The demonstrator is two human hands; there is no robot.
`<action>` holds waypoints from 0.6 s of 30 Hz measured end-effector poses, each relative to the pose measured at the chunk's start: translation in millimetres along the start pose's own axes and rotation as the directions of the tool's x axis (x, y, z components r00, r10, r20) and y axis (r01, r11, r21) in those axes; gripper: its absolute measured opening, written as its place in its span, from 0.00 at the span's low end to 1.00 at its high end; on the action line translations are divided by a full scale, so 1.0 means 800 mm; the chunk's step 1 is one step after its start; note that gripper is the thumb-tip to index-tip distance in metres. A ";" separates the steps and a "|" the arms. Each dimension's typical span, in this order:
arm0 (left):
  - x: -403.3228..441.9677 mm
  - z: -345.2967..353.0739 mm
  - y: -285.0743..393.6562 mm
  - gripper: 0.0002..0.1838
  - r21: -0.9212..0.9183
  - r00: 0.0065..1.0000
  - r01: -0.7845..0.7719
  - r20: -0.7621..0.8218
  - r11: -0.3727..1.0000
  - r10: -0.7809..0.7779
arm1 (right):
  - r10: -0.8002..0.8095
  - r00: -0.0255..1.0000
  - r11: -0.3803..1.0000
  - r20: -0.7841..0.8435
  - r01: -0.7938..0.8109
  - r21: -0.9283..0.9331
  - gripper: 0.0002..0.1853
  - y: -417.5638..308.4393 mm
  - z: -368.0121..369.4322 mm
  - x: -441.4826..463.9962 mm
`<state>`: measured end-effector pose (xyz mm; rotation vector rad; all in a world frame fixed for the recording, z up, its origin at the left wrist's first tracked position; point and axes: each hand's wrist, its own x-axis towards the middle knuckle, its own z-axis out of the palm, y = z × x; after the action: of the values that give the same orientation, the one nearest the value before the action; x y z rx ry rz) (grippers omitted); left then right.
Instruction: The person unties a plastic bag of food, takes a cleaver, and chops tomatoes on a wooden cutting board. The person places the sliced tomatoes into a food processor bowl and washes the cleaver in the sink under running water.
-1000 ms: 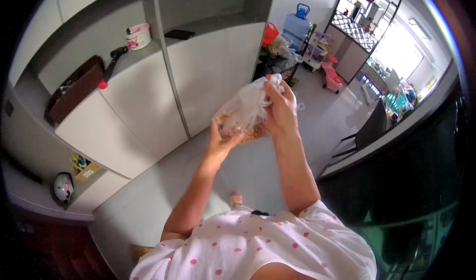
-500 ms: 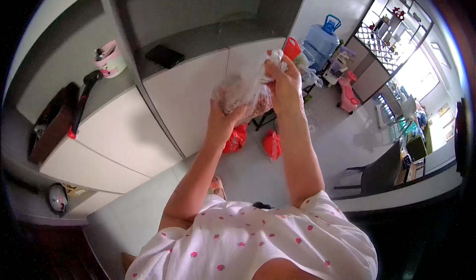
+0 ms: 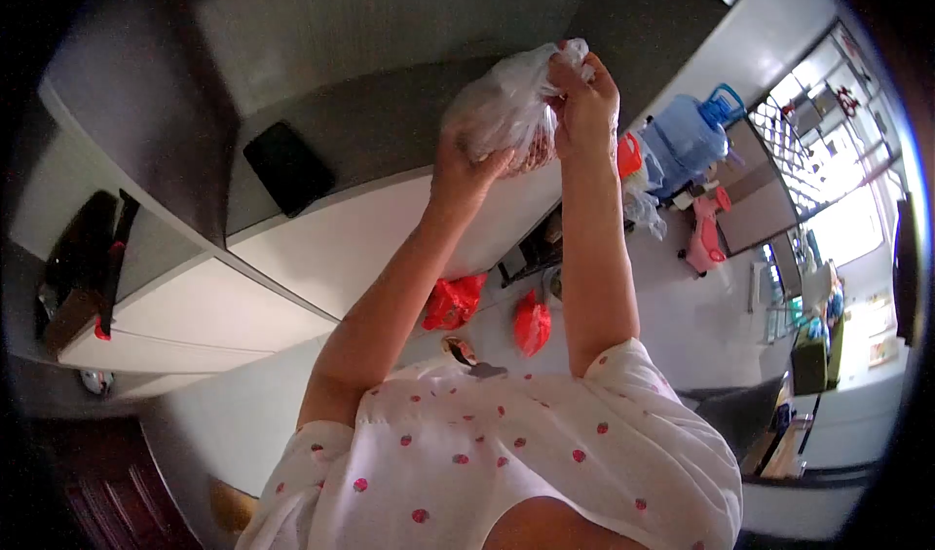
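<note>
A clear plastic bag (image 3: 506, 97) with something brownish in its lower part is held up in front of the cabinet shelf. What the contents are I cannot make out. My left hand (image 3: 466, 172) cups the bag from below and the left, thumb across its front. My right hand (image 3: 587, 112) grips the gathered top of the bag, fingers closed round the bunched plastic. Left of the bag, a black flat case (image 3: 287, 168) lies on the shelf (image 3: 380, 121).
Red plastic bags (image 3: 532, 324) sit on the floor below my arms. To the right stand a blue water jug (image 3: 690, 141), a pink ride-on toy (image 3: 705, 233) and a dark chair (image 3: 735, 414). A long black-handled tool (image 3: 119, 263) leans in the left compartment.
Both hands have risen with the plastic bag and now hold it in front of the shelf. My view has turned and shifted closer to the cabinet.
</note>
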<state>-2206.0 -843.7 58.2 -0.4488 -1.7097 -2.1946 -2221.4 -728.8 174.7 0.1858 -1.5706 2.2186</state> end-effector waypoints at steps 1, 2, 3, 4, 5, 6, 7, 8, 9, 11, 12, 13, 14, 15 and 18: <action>0.010 0.007 -0.013 0.40 -0.022 1.000 -0.019 -0.018 1.000 0.019 | -0.004 1.000 1.000 0.012 0.004 0.006 0.10 0.008 -0.005 0.016; 0.018 0.010 -0.024 0.40 -0.011 0.999 -0.018 -0.041 1.000 0.018 | -0.011 1.000 1.000 0.025 0.011 0.014 0.10 0.015 -0.008 0.034; 0.027 0.014 -0.030 0.41 0.111 0.999 -0.008 -0.043 0.994 0.013 | 0.001 1.000 1.000 0.020 -0.002 0.013 0.11 0.027 -0.013 0.053; 0.037 0.019 -0.036 0.41 0.231 0.999 0.006 -0.045 0.973 0.004 | 0.013 0.999 1.000 0.038 -0.014 0.021 0.11 0.037 -0.019 0.069; 0.045 0.026 -0.042 0.41 0.240 0.998 0.014 -0.066 0.971 0.002 | 0.051 0.998 0.999 0.038 -0.051 0.012 0.12 0.045 -0.027 0.083; 0.052 0.032 -0.046 0.41 0.244 0.997 0.011 -0.079 0.970 0.008 | 0.089 0.995 0.996 0.038 -0.089 0.002 0.12 0.051 -0.031 0.092; 0.058 0.038 -0.053 0.41 0.247 0.996 0.010 -0.091 0.969 0.013 | 0.105 0.993 0.994 0.053 -0.105 0.004 0.12 0.057 -0.037 0.101; 0.065 0.040 -0.056 0.41 0.256 0.994 0.021 -0.113 0.967 0.009 | 0.079 0.993 0.997 0.086 -0.077 -0.030 0.14 0.061 -0.041 0.110; 0.074 0.038 -0.053 0.39 0.395 0.995 0.065 -0.095 0.916 -0.030 | 0.053 0.991 0.997 0.122 -0.046 -0.061 0.15 0.064 -0.042 0.116; 0.087 0.037 -0.054 0.37 0.538 0.991 0.119 -0.110 0.834 -0.071 | 0.045 0.990 0.990 0.136 -0.026 -0.141 0.16 0.067 -0.044 0.121; 0.090 0.035 -0.056 0.36 0.721 0.994 0.109 -0.081 0.684 -0.073 | 0.020 0.991 0.974 0.134 0.011 -0.227 0.17 0.070 -0.042 0.123; 0.092 0.032 -0.055 0.36 0.863 0.994 0.095 -0.060 0.496 -0.086 | 0.035 0.986 0.977 0.162 0.000 -0.215 0.17 0.086 -0.054 0.132; 0.092 0.034 -0.055 0.36 0.868 0.992 0.126 -0.099 0.480 -0.081 | -0.066 0.977 0.898 0.203 0.147 -0.415 0.18 0.115 -0.073 0.145; 0.089 0.039 -0.048 0.39 0.899 0.992 0.122 -0.106 0.420 -0.062 | -0.160 0.948 0.766 0.274 0.295 -0.572 0.20 0.134 -0.075 0.151; 0.082 0.028 -0.076 0.45 0.939 0.998 0.029 -0.044 0.342 0.037 | 0.158 0.946 0.447 0.285 0.189 -0.875 0.27 0.091 -0.064 0.129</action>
<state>-2290.0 -811.9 39.1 -0.0427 -2.5333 -0.7934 -2337.7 -675.5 128.6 0.2432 -2.6935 1.0366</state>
